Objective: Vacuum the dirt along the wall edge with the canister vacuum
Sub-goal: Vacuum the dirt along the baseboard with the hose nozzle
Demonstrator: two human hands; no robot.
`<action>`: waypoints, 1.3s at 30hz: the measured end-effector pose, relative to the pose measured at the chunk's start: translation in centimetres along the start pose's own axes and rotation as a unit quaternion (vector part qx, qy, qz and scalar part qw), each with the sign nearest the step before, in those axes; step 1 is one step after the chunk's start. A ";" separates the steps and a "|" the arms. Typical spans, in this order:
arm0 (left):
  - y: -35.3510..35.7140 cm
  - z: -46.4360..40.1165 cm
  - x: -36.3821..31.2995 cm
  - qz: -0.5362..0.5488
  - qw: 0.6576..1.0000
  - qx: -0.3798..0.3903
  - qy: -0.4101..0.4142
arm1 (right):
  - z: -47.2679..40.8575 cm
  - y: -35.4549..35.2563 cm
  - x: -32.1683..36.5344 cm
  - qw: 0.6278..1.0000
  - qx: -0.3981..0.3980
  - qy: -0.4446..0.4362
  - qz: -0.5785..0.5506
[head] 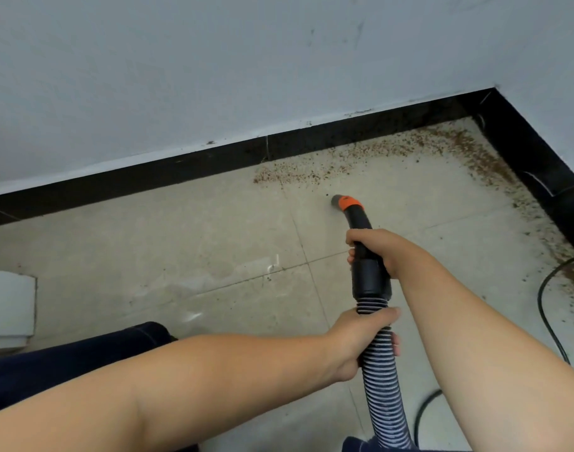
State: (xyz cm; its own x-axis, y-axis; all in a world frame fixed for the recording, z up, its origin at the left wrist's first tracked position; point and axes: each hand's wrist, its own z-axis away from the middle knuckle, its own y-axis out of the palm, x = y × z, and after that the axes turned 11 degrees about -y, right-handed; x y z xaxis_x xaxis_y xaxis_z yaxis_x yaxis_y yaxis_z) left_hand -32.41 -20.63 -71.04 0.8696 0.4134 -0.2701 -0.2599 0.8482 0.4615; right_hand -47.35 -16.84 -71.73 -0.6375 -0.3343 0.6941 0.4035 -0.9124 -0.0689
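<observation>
While both hands are wrapped around the vacuum, the job looks to be in its sweeping step, with the worst of the mess not yet reached. Nearest, the left hand (360, 340) is closed round the ribbed hose (382, 380), steadying it, and just ahead the right hand (377, 252) is curled tight on the black handle (367, 265). Beyond that, the orange-collared nozzle (341, 202) points down at the floor (181, 243), near the closest end of the dirt (311, 172) but a little short of it; whether its mouth touches the tile I cannot tell. From there the brown grit runs along the black skirting (187, 164) under the wall (214, 76), thickens in the corner and turns down the right-hand edge.

My guess is the next move is a push forward to bring the nozzle against the skirting, then a slow drag rightward toward the corner. A black cable (545, 308) loops on the floor at the right, crossing the edge of the grit there, and could snag the hose. A dark trouser leg (67, 357) and a white box (8, 308) sit at the left, clear of the work.
</observation>
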 end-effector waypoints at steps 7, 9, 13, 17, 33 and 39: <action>0.0 -0.7 -0.8 0.025 0.999 -0.043 0.011 | -1.2 0.3 0.6 1.000 -0.023 -0.011 0.016; -0.4 -0.6 -0.6 0.037 0.998 -0.049 0.016 | -1.3 1.2 0.7 0.999 0.006 -0.007 0.034; -0.5 -0.3 -0.2 0.068 0.996 -0.063 0.015 | -1.3 3.2 1.1 0.995 0.072 -0.002 0.076; -0.5 -0.5 -1.4 0.064 0.996 -0.065 0.001 | -2.0 2.8 1.7 0.996 0.048 -0.008 0.069; -1.7 -1.6 -3.0 0.069 0.997 -0.043 -0.015 | -3.9 3.5 2.5 0.994 0.047 -0.023 0.092; -1.7 -1.4 -1.4 0.116 0.990 -0.080 -0.008 | -2.8 5.8 1.9 0.986 0.108 -0.024 0.124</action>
State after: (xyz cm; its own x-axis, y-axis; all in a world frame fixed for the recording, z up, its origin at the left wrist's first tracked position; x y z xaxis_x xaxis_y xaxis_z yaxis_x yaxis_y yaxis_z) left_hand -33.78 -22.21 -72.59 0.7853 0.5986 -0.1579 -0.5151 0.7732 0.3699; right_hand -48.11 -23.40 -72.83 -0.4721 -0.5239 0.7090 0.6761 -0.7313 -0.0903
